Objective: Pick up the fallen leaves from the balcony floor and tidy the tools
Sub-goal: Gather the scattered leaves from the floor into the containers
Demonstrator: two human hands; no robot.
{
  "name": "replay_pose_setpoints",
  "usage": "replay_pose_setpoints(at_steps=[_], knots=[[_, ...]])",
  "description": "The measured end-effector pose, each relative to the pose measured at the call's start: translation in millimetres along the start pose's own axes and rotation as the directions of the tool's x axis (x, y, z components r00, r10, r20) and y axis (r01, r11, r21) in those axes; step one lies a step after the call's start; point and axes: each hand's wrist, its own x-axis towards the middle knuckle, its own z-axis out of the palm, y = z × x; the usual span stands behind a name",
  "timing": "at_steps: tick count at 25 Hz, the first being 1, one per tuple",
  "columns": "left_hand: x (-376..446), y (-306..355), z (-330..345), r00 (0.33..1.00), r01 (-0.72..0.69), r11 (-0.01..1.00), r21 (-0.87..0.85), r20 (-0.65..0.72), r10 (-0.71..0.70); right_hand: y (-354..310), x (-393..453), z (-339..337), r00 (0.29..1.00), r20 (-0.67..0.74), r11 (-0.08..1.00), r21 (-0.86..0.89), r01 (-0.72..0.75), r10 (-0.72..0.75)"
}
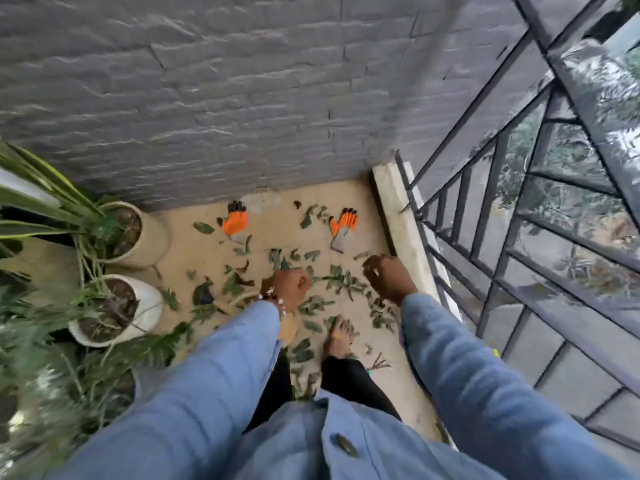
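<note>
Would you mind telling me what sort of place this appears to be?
Most likely a small home balcony: a metal railing opens on trees outside, potted plants stand by a grey wall, and fallen leaves litter the tiled floor.

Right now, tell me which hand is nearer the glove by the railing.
Right. The right hand hangs just below the glove and slightly railing-side; the left hand is farther off, lower and toward the pots.

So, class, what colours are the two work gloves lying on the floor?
Orange, grey and black work gloves; head view.
</note>
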Motion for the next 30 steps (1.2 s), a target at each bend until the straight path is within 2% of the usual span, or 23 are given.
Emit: replay_pose_setpoints(at_steps=[4, 7, 10, 15, 20, 23, 26, 30], knots=[[35.8, 32.9, -6.3, 0.999, 0.036, 0.999, 0.039, -0.028, -0.035, 4.0, 53.8, -30.7, 0.999, -0.047, 1.0, -0.023, -0.003, 0.002], [60.4, 28.7, -18.1, 0.994, 0.094, 0.995, -0.025, -0.057, -0.095, -2.0, 78.5, -31.6, 0.999, 0.039, 0.998, -0.045, 0.036, -0.035], [82.6, 9.9, -38.7, 0.986, 0.129, 0.991, -0.038, -0.097, -0.132, -10.8, 107.2, -35.4, 0.987, 0.146, 0.99, -0.113, 0.082, -0.065], [118.7, -39.6, -89.6, 0.977, 0.161, 0.985, -0.069, -0.126, -0.169, -30.4, 169.4, -58.6, 0.962, 0.226, 0.95, -0.232, 0.207, -0.154], [134.6, -86.0, -142.6, 0.947, 0.255, 0.96, -0.115, -0.171, -0.272, -85.1, 249.5, -59.3, 0.925, 0.347, 0.934, -0.256, 0.251, -0.153], [146.0, -112.7, -151.4, 0.893, 0.386, 0.892, -0.234, -0.145, -0.425, -133.1, 289.4, -46.7, 0.9, 0.381, 0.922, -0.226, 0.314, -0.213], [159.5, -135.9, -139.5, 0.804, 0.484, 0.746, -0.458, -0.104, -0.585, -181.7, 321.3, -25.3, 0.856, 0.431, 0.891, -0.209, 0.402, -0.285], [170.6, -156.0, -108.1, 0.713, 0.521, 0.554, -0.65, -0.026, -0.701, -219.6, 361.3, 13.6, 0.765, 0.527, 0.802, -0.234, 0.55, -0.371]])
